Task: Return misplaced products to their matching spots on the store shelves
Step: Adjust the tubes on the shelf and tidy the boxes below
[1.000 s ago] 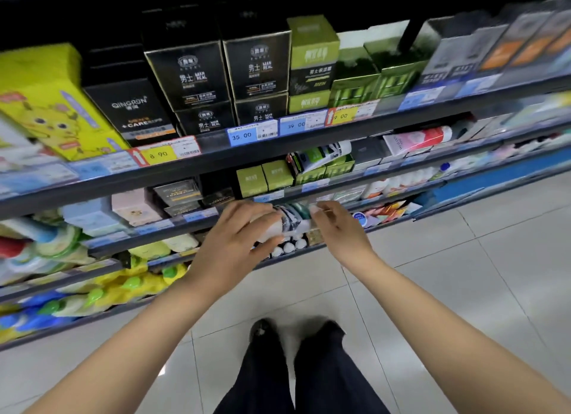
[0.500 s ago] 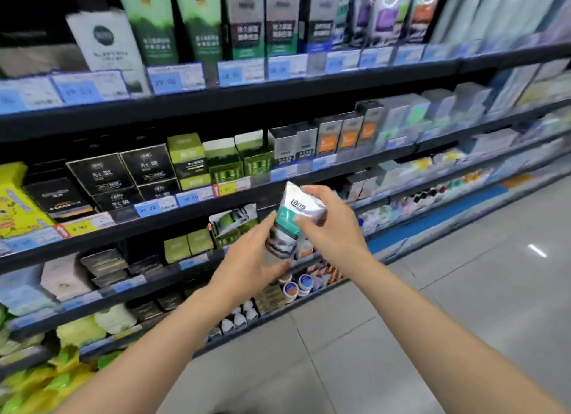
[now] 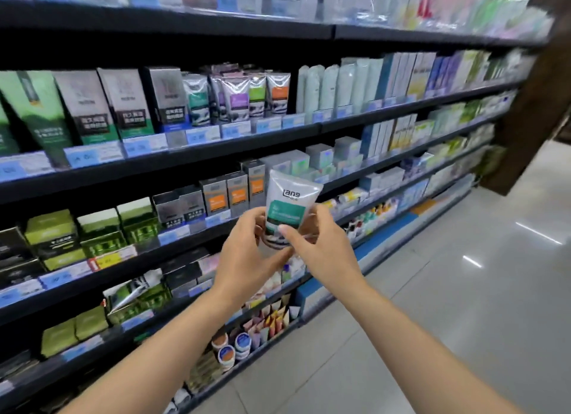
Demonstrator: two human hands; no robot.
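Observation:
I hold a white tube (image 3: 289, 208) with a teal label upright in front of the shelves, crimped end up. My left hand (image 3: 247, 259) grips its lower left side and my right hand (image 3: 321, 253) grips its lower right, thumb across the label. The tube's cap is hidden between my fingers. On the second shelf from the top stand similar tubes (image 3: 239, 99) with teal, purple, green and orange labels, up and to the left of the held one.
Black shelves (image 3: 216, 146) run from left to far right, packed with boxes and tubes behind blue price tags. Grey-and-orange boxes (image 3: 228, 194) sit just behind my hands. Grey tiled floor (image 3: 448, 305) lies to the right. A brown pillar (image 3: 531, 119) stands at the far right.
Both hands lifted the tube from the low shelf up to chest height. My view rose from the lower shelves to the upper ones.

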